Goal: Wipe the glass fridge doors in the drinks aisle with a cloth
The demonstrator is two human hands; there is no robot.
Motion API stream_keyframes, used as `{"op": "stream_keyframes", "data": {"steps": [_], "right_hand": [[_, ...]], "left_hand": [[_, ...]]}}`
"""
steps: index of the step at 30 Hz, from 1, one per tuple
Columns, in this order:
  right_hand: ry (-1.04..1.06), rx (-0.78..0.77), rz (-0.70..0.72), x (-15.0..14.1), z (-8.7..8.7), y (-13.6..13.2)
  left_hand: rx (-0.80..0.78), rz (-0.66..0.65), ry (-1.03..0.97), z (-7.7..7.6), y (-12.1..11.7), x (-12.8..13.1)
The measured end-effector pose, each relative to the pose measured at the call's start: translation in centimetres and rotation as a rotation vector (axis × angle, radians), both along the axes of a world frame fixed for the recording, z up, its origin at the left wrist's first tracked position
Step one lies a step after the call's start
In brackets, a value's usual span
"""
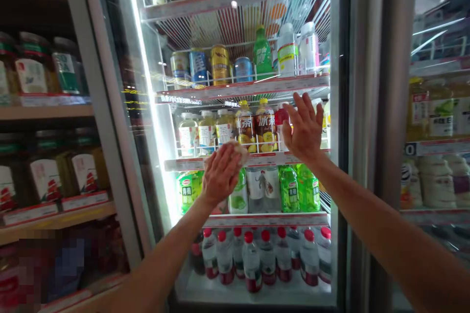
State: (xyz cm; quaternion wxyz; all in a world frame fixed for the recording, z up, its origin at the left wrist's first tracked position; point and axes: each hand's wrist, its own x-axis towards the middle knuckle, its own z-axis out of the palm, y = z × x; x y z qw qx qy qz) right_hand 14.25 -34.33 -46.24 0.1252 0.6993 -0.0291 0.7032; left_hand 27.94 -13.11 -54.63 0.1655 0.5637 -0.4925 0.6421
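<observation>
My left hand (220, 176) presses a pale, crumpled cloth (239, 152) against the glass door of a lit drinks fridge, in front of the middle shelf's label strip. Only the cloth's upper edge shows past my fingers. To the right and higher up, my right hand (304, 127) is raised with fingers spread and holds nothing; its palm faces the glass, and I cannot tell whether it touches. Behind the hands, inside the fridge, stand iced tea bottles (265, 124) and green drink bottles (289, 188).
Cans (220, 64) and more bottles fill the upper shelves. Several red-capped bottles (251, 259) stand at the fridge bottom. Wooden shelves with jars (33, 71) are at the left. A metal door frame (392, 83) and another stocked fridge are at the right.
</observation>
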Motion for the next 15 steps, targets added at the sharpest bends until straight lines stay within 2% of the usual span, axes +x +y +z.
{"op": "stream_keyframes", "data": {"steps": [2, 3, 8, 10, 12, 15], "right_hand": [[0.039, -0.032, -0.003, -0.1, -0.6, 0.0], [0.065, -0.05, -0.006, -0.2, -0.9, 0.0], [0.104, -0.086, -0.021, -0.2, -2.0, 0.0], [0.094, -0.089, -0.028, -0.1, -2.1, 0.1], [0.091, -0.093, -0.024, 0.0, -2.1, 0.2], [0.075, -0.096, 0.005, 0.1, -2.2, 0.2]], "left_hand": [[0.082, -0.006, -0.041, -0.7, 0.0, -0.2], [0.054, -0.009, -0.03, -0.7, 0.5, 0.2], [-0.447, 0.003, 0.227, 0.6, 4.9, 3.6], [-0.545, 0.027, 0.293, 0.6, 5.3, 3.9], [-0.492, 0.038, 0.284, -0.1, 4.4, 3.0], [-0.204, 0.021, 0.129, -2.2, 1.7, 0.9]]}}
